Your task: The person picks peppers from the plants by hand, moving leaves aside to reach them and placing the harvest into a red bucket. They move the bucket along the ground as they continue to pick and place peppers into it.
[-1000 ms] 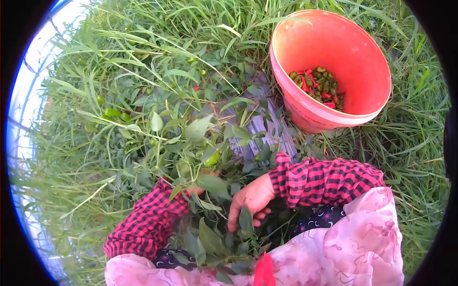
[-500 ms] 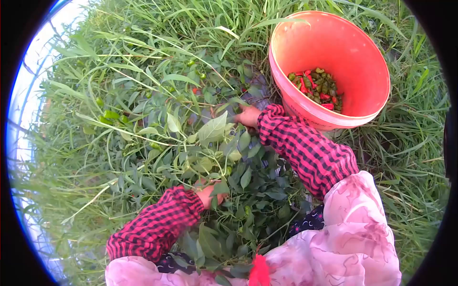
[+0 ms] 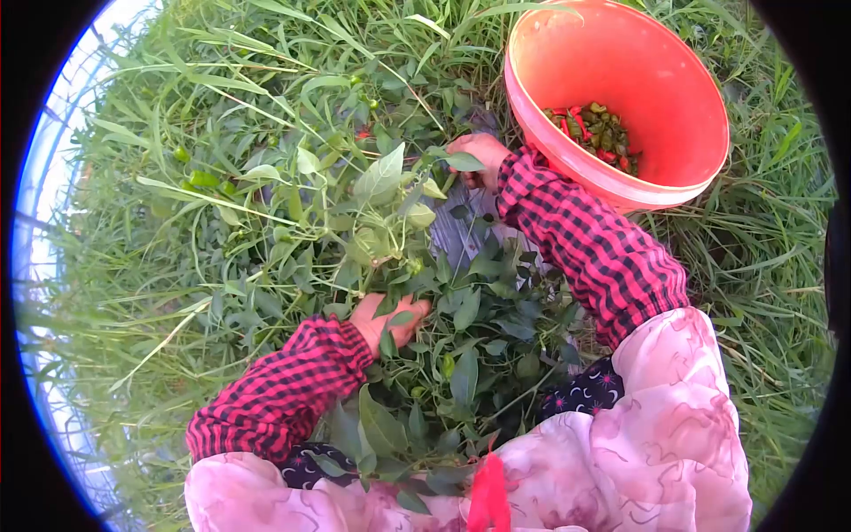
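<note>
My left hand (image 3: 394,321) is in the foliage of a pepper plant (image 3: 464,377), its fingers closed around leafy stems and partly covered by leaves. A pale-leaved branch (image 3: 379,182) rises just above it. My right hand (image 3: 479,160) is farther up, beside the bucket, with its fingers curled down. A leaf covers part of them, and what they hold, if anything, is hidden. A tilted orange-red bucket (image 3: 651,62) stands at the upper right. Inside it lie green peppers (image 3: 608,133) and red peppers (image 3: 578,119).
Green peppers (image 3: 203,179) hang among the leaves on the left. Tall grass (image 3: 771,266) surrounds the plants. Grey plastic sheeting (image 3: 456,235) shows between the stems. A red ribbon-like piece (image 3: 488,496) hangs at the front of my pink clothing (image 3: 656,417).
My right hand has lifted up and slightly right, out of the leaves. My left hand has moved up a little. Foliage between the hands has parted, showing more sheeting.
</note>
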A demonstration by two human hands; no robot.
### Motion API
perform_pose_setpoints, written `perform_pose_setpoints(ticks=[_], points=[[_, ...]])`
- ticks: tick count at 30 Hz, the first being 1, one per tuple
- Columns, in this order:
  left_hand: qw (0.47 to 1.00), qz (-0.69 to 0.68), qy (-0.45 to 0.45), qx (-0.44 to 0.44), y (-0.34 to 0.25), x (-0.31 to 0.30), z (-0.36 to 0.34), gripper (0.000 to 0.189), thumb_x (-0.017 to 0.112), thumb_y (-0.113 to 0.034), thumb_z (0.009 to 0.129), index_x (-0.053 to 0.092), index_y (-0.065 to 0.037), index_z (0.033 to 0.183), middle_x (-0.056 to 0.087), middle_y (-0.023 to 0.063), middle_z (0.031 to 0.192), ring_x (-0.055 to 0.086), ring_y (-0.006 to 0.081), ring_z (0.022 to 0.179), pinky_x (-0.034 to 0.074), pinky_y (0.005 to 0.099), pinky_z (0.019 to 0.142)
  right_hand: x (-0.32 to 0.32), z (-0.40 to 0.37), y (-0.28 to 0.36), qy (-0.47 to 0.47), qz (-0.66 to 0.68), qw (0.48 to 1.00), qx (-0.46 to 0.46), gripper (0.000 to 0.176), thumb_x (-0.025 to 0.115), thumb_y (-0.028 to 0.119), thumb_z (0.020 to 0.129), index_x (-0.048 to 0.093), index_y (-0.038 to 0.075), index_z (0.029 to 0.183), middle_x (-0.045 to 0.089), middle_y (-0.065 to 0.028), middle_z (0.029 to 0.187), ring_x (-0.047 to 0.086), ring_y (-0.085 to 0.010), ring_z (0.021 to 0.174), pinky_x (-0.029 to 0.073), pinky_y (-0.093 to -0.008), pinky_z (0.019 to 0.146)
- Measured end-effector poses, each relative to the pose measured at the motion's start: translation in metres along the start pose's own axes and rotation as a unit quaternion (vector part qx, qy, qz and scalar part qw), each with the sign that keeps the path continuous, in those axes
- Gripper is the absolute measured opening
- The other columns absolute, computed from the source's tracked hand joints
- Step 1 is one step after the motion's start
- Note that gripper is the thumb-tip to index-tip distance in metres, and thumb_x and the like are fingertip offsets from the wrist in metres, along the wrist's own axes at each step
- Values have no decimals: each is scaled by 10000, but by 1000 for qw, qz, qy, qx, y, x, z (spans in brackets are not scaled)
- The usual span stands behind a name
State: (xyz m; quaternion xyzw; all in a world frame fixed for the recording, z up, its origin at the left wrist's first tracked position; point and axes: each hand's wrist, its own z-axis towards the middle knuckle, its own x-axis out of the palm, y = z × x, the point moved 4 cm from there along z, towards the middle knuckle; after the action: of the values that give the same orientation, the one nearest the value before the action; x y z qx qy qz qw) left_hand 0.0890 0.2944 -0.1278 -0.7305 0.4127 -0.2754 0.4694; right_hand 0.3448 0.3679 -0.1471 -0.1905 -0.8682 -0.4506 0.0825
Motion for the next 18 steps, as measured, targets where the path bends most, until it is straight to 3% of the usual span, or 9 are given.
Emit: perform_pose_setpoints(ticks=[1,2,4,7,8,10,14,16,18], points=[[943,-314,31,-102,4,2,-1,217,424,-151,839,452,-57,1032,509,57,949,492,153,732,413,303,617,-4,4,2,-38,-11,998,-46,180,490,151,841,541,60,988,538,-40,674,430,-108,449,335,-244,358],[929,-346,20,-129,4,2,-3,205,418,-152,841,451,-47,1015,501,60,904,475,166,702,408,302,610,-10,24,-10,-25,29,998,-43,166,488,98,825,547,38,968,570,-63,721,460,-110,467,360,-259,370],[895,-408,-7,-181,-1,4,-7,188,407,-153,845,447,-29,980,486,64,815,441,191,641,396,299,596,-12,15,-12,24,-111,993,17,191,490,63,796,552,50,977,570,-57,708,505,-125,501,400,-281,403],[988,88,18,-128,-20,5,-12,165,414,-173,850,464,-37,929,494,66,790,453,188,616,396,300,565,-13,34,-25,-6,-305,948,-88,232,512,62,765,549,26,991,579,-61,703,550,-147,557,440,-292,486],[957,265,20,-116,-34,9,-13,162,417,-183,852,471,-42,910,499,67,785,459,188,613,395,301,558,-10,39,-22,-43,-369,914,-165,249,518,63,760,538,17,1003,577,-64,695,555,-154,572,442,-289,505],[856,476,117,-164,-28,8,-12,271,354,-303,840,452,-129,1024,501,131,990,486,267,893,390,376,773,-3,53,-18,-95,-463,866,-166,304,559,130,755,532,5,1030,592,-101,738,574,-165,630,451,-294,552],[909,389,104,-111,-13,2,-14,211,359,-264,842,443,-105,953,473,128,872,482,283,866,400,349,741,-9,142,-67,161,-249,955,-30,321,619,212,737,589,49,1012,614,-115,850,586,-174,712,466,-313,621],[751,649,110,47,-7,3,-20,158,345,-175,846,449,-86,925,447,106,825,481,275,816,411,334,713,5,72,-23,-110,-402,877,-239,375,632,316,719,620,32,964,636,-112,843,608,-221,743,469,-298,704],[749,645,152,5,-5,1,-17,154,337,-145,844,448,-82,929,437,93,818,479,261,795,414,315,697,12,62,-8,-84,-199,957,-192,347,639,289,688,638,61,949,642,-76,804,593,-160,692,460,-277,653]])
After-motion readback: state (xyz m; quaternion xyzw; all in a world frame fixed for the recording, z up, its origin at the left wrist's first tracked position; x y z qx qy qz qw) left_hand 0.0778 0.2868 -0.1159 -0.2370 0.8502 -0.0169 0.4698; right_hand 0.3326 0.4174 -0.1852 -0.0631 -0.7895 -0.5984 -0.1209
